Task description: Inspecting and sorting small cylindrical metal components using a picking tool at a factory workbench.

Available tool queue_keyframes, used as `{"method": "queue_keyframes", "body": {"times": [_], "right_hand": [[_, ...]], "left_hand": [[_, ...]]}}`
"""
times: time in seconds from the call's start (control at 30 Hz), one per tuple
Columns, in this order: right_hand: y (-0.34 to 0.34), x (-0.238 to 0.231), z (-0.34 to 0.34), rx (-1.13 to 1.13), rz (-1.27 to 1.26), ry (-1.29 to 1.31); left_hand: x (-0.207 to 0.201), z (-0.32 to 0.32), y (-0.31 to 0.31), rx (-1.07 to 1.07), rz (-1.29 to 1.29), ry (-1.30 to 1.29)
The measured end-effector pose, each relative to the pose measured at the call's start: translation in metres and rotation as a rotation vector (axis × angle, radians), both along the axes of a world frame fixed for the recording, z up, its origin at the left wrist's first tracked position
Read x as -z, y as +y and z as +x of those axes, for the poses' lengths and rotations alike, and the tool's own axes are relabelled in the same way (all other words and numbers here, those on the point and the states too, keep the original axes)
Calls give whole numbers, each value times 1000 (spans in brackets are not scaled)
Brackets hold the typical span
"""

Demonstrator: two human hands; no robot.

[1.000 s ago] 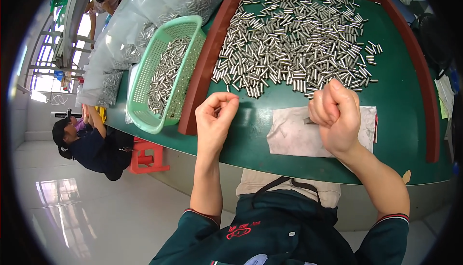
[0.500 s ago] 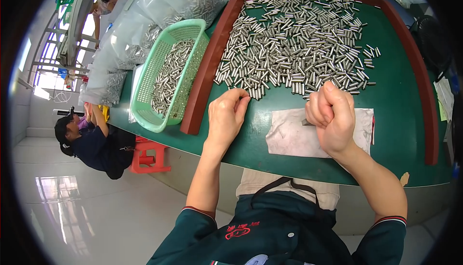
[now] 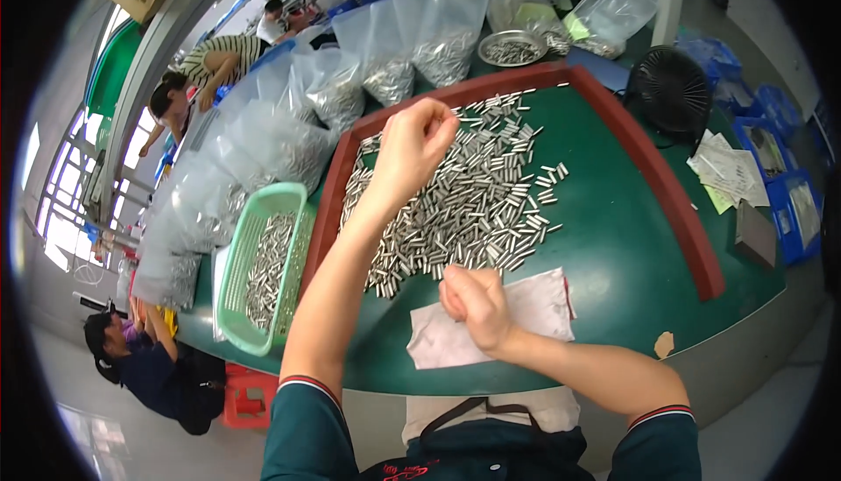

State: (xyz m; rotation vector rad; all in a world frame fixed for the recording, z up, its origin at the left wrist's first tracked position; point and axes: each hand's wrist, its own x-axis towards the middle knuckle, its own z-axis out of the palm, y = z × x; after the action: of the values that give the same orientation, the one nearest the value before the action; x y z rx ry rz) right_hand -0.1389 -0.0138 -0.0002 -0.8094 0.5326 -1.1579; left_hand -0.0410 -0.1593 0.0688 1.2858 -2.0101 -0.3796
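Note:
Many short metal pins (image 3: 460,209) lie in a broad heap on the green table top (image 3: 604,244). My left hand (image 3: 416,150) is raised over the far part of the heap, fingers curled to a pinch. Whatever it may hold is hidden. Close to the heap's near edge my right hand (image 3: 476,307) is closed in a fist over a whitish, stained cloth (image 3: 534,310). Its contents do not show either. At the left stands a light green basket (image 3: 302,249) partly filled with similar pins.
A dark red raised border (image 3: 604,113) frames the heap. Behind it are several plastic bags of metal parts (image 3: 442,52) and a round metal dish (image 3: 511,36). A black fan (image 3: 667,95), papers (image 3: 727,170) and blue bins (image 3: 797,205) are at the right. Other people (image 3: 158,358) work at the left.
My left hand has gone from the heap's near edge up and away over its far part. The right hand remains closed near the cloth. The whole view has shifted, showing more of the room.

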Motion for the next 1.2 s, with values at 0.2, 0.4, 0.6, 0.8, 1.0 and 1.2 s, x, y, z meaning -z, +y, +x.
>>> {"method": "queue_keyframes", "body": {"times": [0.2, 0.4, 0.6, 0.8, 1.0, 1.2], "right_hand": [[2, -2, 2, 7, -47, 33], [-1, 2, 4, 4, -22, -20], [0, 5, 1, 35, -36, 11], [-1, 9, 4, 28, -22, -37], [1, 2, 4, -12, -102, 32], [-1, 1, 3, -25, -36, -22]], "left_hand": [[26, -46, -163, -113, 57, 94], [58, -65, -237, -262, 117, 168], [74, -66, -232, -198, 177, 340], [55, -40, -187, -99, 235, 428], [34, 16, -87, -18, 166, 123], [-17, 85, 47, -324, -95, -254]]}}
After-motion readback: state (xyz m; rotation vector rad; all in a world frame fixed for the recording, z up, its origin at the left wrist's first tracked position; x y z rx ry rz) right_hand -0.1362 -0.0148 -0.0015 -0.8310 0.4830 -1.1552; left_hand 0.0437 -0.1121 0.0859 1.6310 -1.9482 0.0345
